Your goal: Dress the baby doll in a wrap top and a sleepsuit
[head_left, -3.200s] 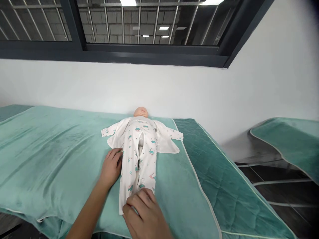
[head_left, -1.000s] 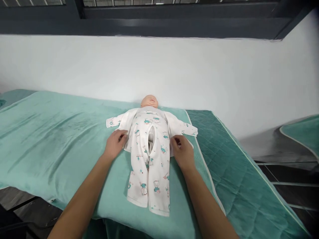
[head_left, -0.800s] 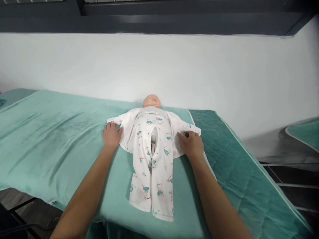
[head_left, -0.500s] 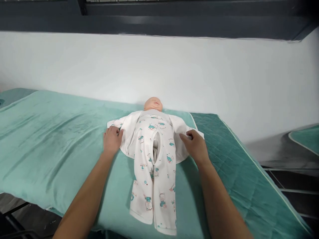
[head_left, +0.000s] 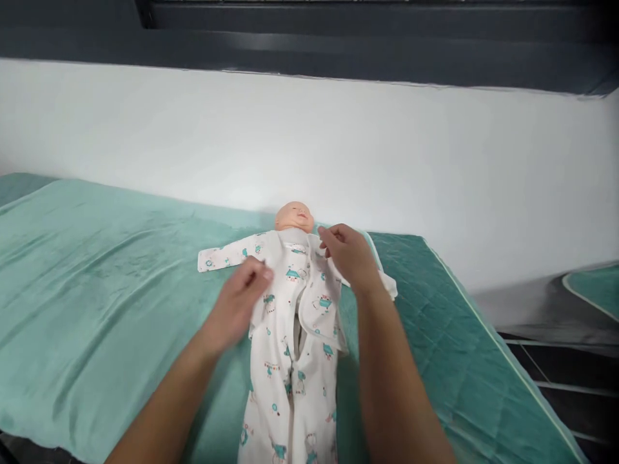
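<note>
A baby doll (head_left: 293, 216) lies on its back, in patterned white trousers (head_left: 273, 386) with an opening between the legs. Under and around its chest is a white wrap jacket (head_left: 322, 309) with teal prints; its right-hand front panel lies folded over the chest. My left hand (head_left: 239, 299), slightly blurred, is curled at the left-hand panel by the doll's side, thumb and fingers drawn together. Above the right-hand shoulder, near the collar, my right hand (head_left: 345, 251) hovers or rests with curled fingers. Whether cloth is between the fingers of either hand, I cannot make out.
A light green sheet (head_left: 120, 290) covers the bed, with a darker quilted pad (head_left: 464, 348) along the right. Behind the doll's head rises a white wall (head_left: 435, 161), with a dark frame (head_left: 309, 48) above it. A dark rack (head_left: 561, 367) stands at the far right.
The right-hand jacket panel has come over from the side onto the chest. Both hands have moved off the sleeves and inward, the right one up toward the collar. The left sleeve now lies straight out.
</note>
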Demonstrator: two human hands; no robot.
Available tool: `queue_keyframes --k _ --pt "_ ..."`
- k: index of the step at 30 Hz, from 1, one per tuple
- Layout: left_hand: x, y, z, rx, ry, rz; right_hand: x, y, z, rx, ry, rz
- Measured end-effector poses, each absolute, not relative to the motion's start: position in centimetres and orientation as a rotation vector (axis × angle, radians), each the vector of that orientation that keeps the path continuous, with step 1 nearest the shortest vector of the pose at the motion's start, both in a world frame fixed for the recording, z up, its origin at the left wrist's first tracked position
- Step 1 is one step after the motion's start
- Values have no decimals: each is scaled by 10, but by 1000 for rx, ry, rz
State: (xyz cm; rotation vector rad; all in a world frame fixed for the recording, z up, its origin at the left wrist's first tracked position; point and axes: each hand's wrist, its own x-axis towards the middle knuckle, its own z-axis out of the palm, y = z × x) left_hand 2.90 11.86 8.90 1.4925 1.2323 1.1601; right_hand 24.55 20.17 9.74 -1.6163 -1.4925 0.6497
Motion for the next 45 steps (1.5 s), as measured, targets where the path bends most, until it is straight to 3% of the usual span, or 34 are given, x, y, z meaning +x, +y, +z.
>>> queue_keyframes --k 3,6,12,19,32,39,45 --pt "56 117 103 1957 1185 844 223 217 80 -1821 -1576 445" --pt "61 132 95 2018 1180 833 213 217 70 -1858 -1624 415" --pt "58 198 69 1841 1486 1125 227 225 60 -1715 -1455 629" --pt "84 250 79 1891 1510 968 234 231 53 -1453 -1240 948" --pt "77 247 76 1959 1499 977 230 228 49 -1195 -1139 1191" --pt "85 242 79 1622 1376 1191 227 228 49 -1101 -1086 1176" --pt "86 241 77 1613 1307 1168 227 228 49 -1083 -1054 1247"
